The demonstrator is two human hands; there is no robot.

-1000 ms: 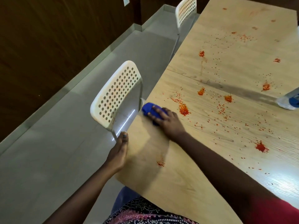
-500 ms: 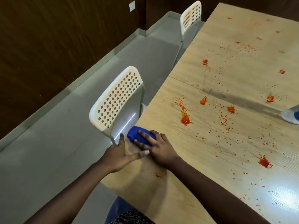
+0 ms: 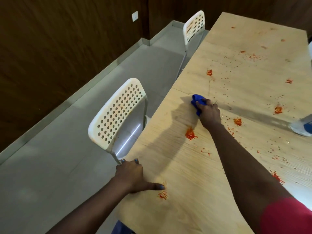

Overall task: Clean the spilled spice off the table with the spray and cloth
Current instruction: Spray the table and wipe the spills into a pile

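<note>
The blue cloth (image 3: 197,103) is gripped under the curled right hand (image 3: 209,114) and pressed onto the table (image 3: 194,191) beside spilled spice (image 3: 190,133); the left hand (image 3: 130,174) is laid open along the edge, apparently for bracing

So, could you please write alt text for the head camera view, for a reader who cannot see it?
A person's right hand presses a blue cloth onto a light wooden table scattered with red spice, while the left hand rests on the table's near edge. Two white perforated chairs stand alongside, and a spray bottle is partly visible at the right edge.
</note>
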